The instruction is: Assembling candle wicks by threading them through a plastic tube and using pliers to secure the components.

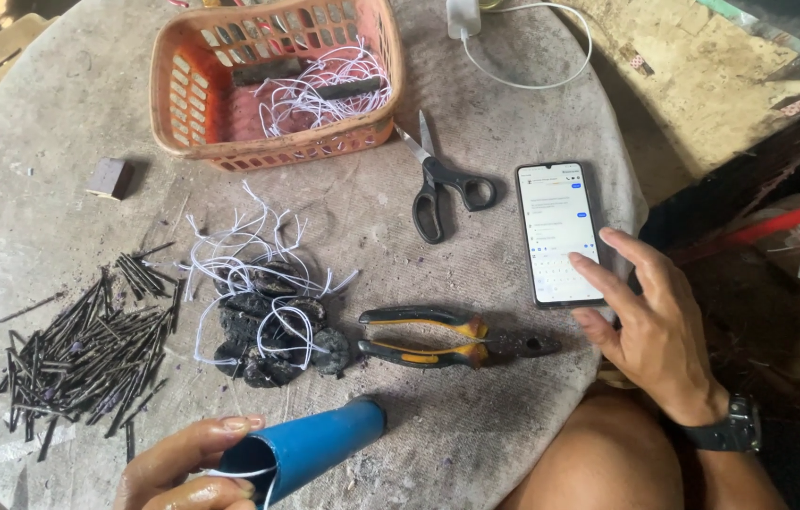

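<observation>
My left hand [187,467] grips a blue plastic tube [317,444] at the near edge of the round table [50,123], with a white string at the tube's mouth. My right hand [650,321], a dark watch on its wrist, has its fingers spread and touches the lit screen of a smartphone [557,231] lying flat on the table's right side. Black-and-orange pliers [437,338] lie just left of that hand. A heap of dark charred pieces with white strings [268,316] sits in the middle.
A pile of dark nails [88,345] lies at the left. Black-handled scissors [437,184] rest near an orange basket [187,99] holding white strings. A small brown block [109,178] lies at the far left, and a white charger with cable [513,47] at the back. My bare knee [598,463] is below the table.
</observation>
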